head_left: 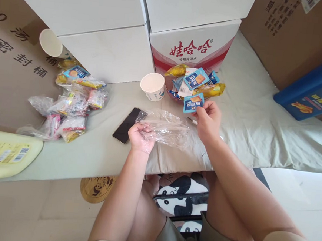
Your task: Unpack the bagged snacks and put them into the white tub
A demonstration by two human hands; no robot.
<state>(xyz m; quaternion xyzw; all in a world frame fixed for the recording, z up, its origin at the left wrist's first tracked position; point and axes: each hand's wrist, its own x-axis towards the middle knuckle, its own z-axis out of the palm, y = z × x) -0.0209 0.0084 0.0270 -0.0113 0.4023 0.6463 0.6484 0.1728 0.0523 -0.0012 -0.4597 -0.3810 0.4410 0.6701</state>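
Note:
My left hand (142, 137) is closed around the gathered edge of a clear plastic bag (171, 130), which spreads to the right over the cloth. Between the thumb and fingers of my right hand (209, 118) is a small blue snack packet (193, 103) with a picture of a biscuit or bread on it. Just behind that packet stands a bowl (169, 88) heaped with more snacks, among them another blue packet (197, 78) and yellow-wrapped ones (212, 90). A dark phone (126, 126) lies flat beside my left hand, partly under the bag.
A white paper cup (152, 86) stands left of the bowl. Bagged snacks (73, 104) are piled at the left, near a second cup (50, 43). Behind is a white-and-red carton (194, 49). A pale yellow jug (10, 153) and a blue container (311, 91) flank the cloth-covered surface.

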